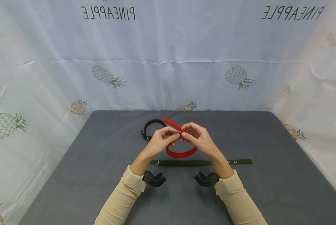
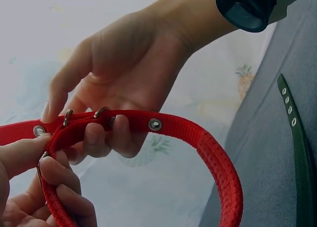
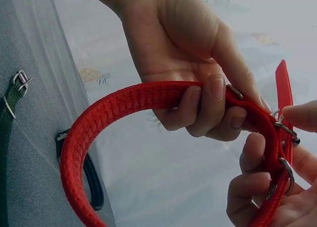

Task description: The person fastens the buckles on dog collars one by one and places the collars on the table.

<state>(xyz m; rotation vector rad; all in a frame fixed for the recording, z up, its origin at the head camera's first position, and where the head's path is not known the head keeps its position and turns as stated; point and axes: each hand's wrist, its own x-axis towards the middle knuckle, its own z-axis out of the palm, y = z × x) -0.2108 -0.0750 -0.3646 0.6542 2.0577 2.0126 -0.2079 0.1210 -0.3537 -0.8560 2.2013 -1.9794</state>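
Observation:
A red collar [image 1: 182,154] is held up in both hands, bent into a ring with its free end [image 1: 172,122] sticking out up and to the left. My left hand [image 1: 160,140] pinches it between thumb and fingers beside the metal buckle [image 3: 287,130]. On the other side my right hand [image 1: 200,139] grips the overlapping strap, fingertips close to the left ones. Metal eyelets [image 2: 155,124] show along the band. The strap lies against the buckle; whether the prong sits in an eyelet I cannot tell.
Behind the left hand a black collar [image 1: 146,125] lies looped on the grey table [image 1: 100,175]. A green collar [image 1: 185,163] stretches flat below the hands, its buckle to the left. Pineapple-print cloth [image 1: 168,84] hangs around the table.

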